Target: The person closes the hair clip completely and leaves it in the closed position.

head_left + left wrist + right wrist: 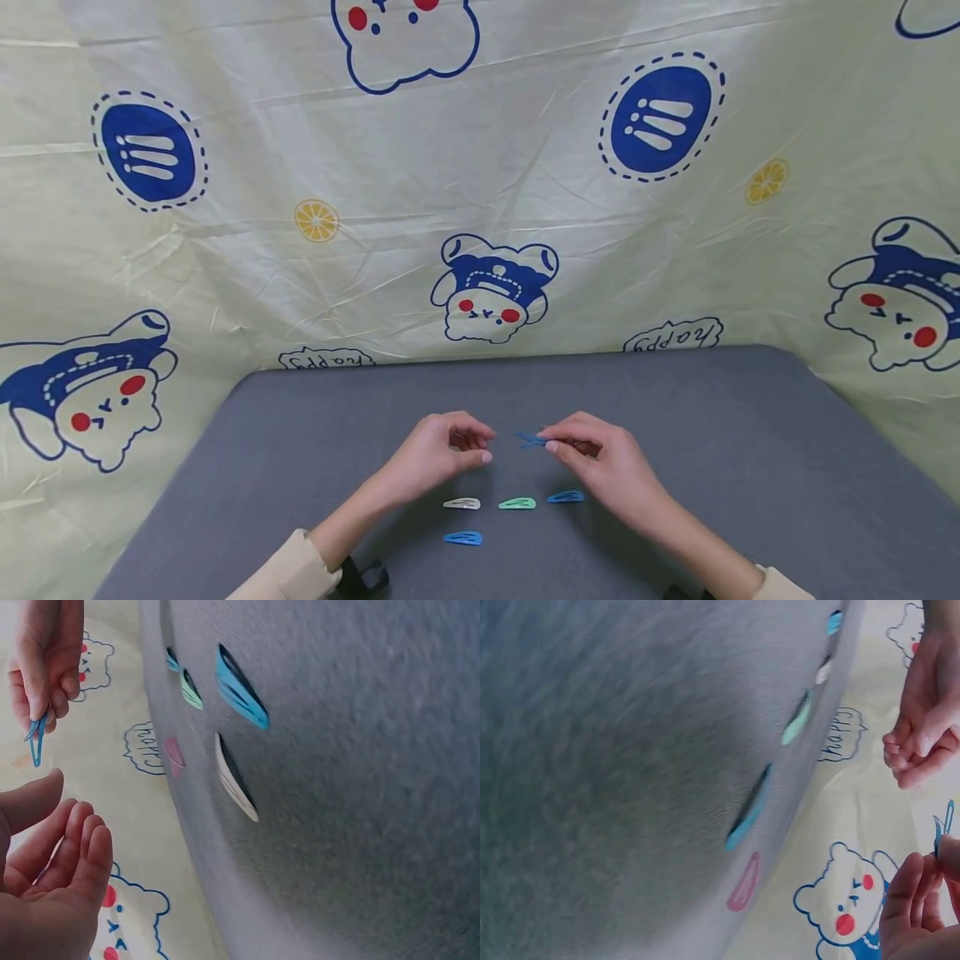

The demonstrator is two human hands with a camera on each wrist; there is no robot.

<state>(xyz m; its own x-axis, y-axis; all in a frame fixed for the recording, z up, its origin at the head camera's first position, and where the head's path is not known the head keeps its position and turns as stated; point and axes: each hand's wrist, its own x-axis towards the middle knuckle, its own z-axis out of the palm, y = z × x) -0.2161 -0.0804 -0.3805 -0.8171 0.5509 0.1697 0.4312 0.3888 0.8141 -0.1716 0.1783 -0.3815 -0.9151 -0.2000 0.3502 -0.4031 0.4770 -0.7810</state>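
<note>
My right hand (pixel 611 462) pinches a blue snap hair clip (pixel 531 439) between thumb and fingertips, above the table. The two parts of this clip stand spread apart in the right wrist view. To its left my left hand (pixel 435 457) is raised with loosely bent fingers, holding nothing and apart from the clip. On the table below lie a white hair clip (pixel 461 503), a green one (pixel 517 503) and a blue one (pixel 566 497) in a row. Nearer to me is another blue clip (pixel 463 538). A pink clip (pixel 744 883) shows in both wrist views.
The grey table (pixel 315 442) has rounded far corners. Behind it hangs a pale printed cloth (pixel 390 175) with cartoon bears and orange slices. A black strap (pixel 363 577) sits by the left wrist.
</note>
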